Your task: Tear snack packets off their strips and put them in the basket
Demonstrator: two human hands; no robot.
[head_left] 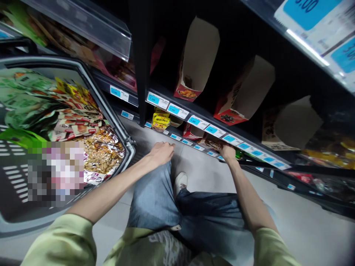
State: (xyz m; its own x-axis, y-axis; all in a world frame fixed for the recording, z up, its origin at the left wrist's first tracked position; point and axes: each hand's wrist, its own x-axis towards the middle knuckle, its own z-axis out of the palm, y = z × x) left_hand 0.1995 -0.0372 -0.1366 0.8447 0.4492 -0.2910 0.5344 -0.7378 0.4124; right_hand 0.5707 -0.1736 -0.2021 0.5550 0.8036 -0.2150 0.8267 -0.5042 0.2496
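Observation:
My right hand (227,152) reaches in under the upper shelf's edge, beside brown snack packets (212,143) on the low shelf. Its fingers are mostly hidden, so any grip cannot be made out. Over my bent knee is my left hand (162,152), with its fingers curled in and nothing visible in it. A yellow snack packet (161,120) and a red open carton (192,131) sit farther left along that low shelf.
At left stands a grey shopping basket (129,157) holding green packets (24,96), and shiny clear snack bags (104,149). Cut-open cardboard display boxes (201,48) stand on the upper shelf. Blue-and-white price tags (177,110) line the shelf edges. My shoe (181,181) is on the floor.

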